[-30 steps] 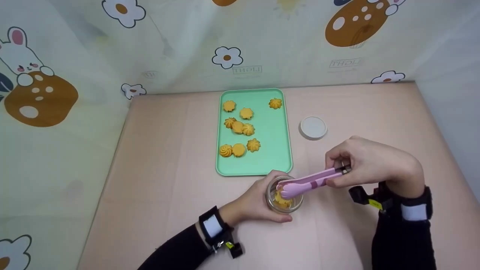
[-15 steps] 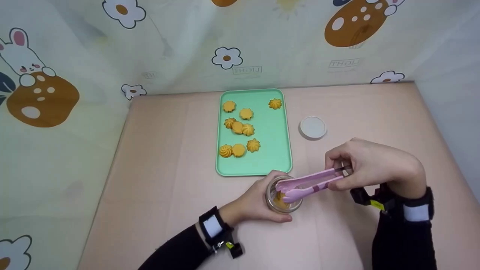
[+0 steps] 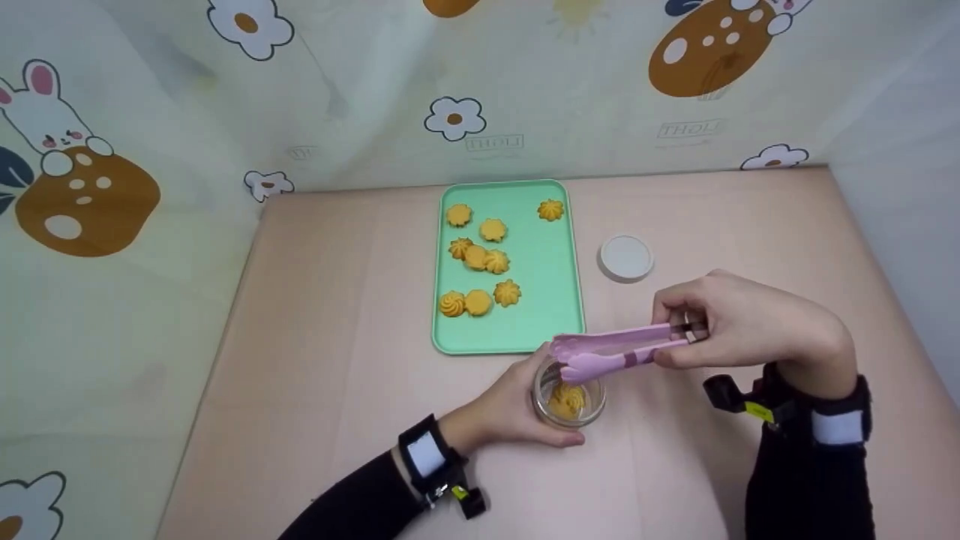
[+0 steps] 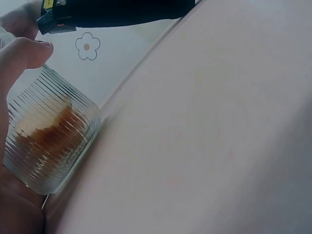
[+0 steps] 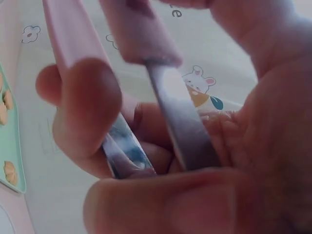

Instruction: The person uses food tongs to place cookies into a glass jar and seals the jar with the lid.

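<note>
The glass jar (image 3: 568,397) stands upright on the table (image 3: 330,315), gripped by the left hand (image 3: 504,409), whose fingers and thumb curl round its ribbed wall from the left side. In the left wrist view the jar (image 4: 48,141) shows orange cookies (image 4: 46,129) lying inside it, with the thumb (image 4: 27,53) pressed against the glass near the rim. From the head view a swirled cookie (image 3: 568,397) sits at the bottom of the jar.

Just above the jar's mouth are the tips of the pink tongs (image 3: 611,351), slightly apart and holding nothing. The right hand (image 3: 742,326) holds the tongs at their rear end, fingers curled over the top arm and thumb under the lower one; the tongs run from that hand leftward toward the left hand. In the right wrist view the fingers (image 5: 87,107) wrap the two arms of the tongs (image 5: 146,73) close to the metal hinge part.

Beyond the left hand, just past the jar, lies a green tray (image 3: 551,315) with nine cookies (image 3: 480,259) scattered over it, most toward its left half. Beyond the right hand, to the right of the tray, a white round lid (image 3: 626,257) lies flat on the table. A printed cloth (image 3: 465,90) with flowers and rabbits walls the table in.
</note>
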`<state>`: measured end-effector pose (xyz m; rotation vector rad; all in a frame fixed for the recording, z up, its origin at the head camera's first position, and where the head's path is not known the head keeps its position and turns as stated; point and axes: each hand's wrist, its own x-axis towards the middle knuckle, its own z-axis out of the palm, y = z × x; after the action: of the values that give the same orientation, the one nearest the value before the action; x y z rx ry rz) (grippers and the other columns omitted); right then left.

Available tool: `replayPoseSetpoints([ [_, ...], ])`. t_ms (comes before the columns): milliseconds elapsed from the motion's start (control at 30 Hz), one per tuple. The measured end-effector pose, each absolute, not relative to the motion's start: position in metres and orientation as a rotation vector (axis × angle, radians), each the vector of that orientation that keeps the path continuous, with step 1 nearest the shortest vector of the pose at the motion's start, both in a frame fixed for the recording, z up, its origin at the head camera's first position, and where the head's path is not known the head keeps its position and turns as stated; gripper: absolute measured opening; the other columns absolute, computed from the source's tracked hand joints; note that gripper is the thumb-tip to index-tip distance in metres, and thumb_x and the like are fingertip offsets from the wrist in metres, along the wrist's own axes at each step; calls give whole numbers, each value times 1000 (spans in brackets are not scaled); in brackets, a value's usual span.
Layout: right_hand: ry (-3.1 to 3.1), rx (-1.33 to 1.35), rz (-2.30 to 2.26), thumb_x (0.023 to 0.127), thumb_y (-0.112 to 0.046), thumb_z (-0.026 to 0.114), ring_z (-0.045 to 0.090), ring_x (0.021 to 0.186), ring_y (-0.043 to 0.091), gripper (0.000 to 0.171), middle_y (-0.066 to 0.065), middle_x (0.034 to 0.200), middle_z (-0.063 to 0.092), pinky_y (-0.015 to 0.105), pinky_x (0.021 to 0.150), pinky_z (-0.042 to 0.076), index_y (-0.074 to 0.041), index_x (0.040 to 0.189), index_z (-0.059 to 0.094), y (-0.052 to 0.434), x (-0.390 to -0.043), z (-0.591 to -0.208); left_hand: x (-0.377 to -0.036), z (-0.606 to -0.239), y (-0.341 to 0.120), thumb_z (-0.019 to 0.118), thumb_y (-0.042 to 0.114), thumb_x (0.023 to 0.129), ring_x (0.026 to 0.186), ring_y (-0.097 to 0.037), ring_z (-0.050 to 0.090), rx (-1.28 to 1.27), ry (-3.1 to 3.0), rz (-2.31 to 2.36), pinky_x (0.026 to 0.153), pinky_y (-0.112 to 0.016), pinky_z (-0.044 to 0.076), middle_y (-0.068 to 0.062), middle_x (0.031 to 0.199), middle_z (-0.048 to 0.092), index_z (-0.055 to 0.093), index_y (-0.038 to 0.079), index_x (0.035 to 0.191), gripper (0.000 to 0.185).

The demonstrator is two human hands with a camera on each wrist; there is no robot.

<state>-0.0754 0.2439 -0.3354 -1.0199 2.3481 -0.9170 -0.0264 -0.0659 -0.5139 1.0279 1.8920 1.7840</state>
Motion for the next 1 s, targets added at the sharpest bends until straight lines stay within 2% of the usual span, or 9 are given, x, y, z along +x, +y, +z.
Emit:
replayPoseSetpoints([
  [133,2406,-965,-913,92,-24,88,48,57,0,20,-18,69,54,21,47,39,-28,88,68,243,-76,-335,-26,-514,-67,103,16,73,145,-18,56,1019,1904,1777,126,-40,41,-1,159,57,34,23,166,115],
  [300,2534,-911,-900,92,-27,89,51,62,3,17,-17,72,56,23,51,44,-25,96,72,241,-77,-336,-24,-516,-67,102,15,74,139,-18,60,1003,1916,1772,124,-41,45,0,149,64,44,17,154,99],
  [433,2627,-916,-937,92,-26,89,53,63,4,20,-15,76,59,23,51,44,-23,102,73,239,-78,-337,-24,-516,-68,102,14,73,137,-18,62,1008,1921,1779,123,-41,46,1,147,65,47,18,150,95],
  [667,2818,-802,-981,92,-26,90,54,62,8,23,-10,78,64,24,49,43,-19,108,74,237,-79,-339,-24,-518,-66,102,10,72,137,-27,62,1017,1872,1809,124,-45,45,-8,147,65,46,14,150,97],
  [833,2930,-619,-978,96,-33,87,56,67,14,29,-1,85,69,25,53,44,-12,112,74,231,-84,-344,-25,-518,-66,102,12,75,137,-21,62,1017,1878,1798,123,-41,45,-3,146,65,46,18,149,93],
  [1000,3046,-527,-910,97,-39,84,53,67,18,37,3,88,71,29,54,40,-7,113,72,216,-102,-357,-25,-518,-67,101,12,75,137,-20,61,1014,1885,1792,123,-41,45,0,146,65,47,19,149,92],
])
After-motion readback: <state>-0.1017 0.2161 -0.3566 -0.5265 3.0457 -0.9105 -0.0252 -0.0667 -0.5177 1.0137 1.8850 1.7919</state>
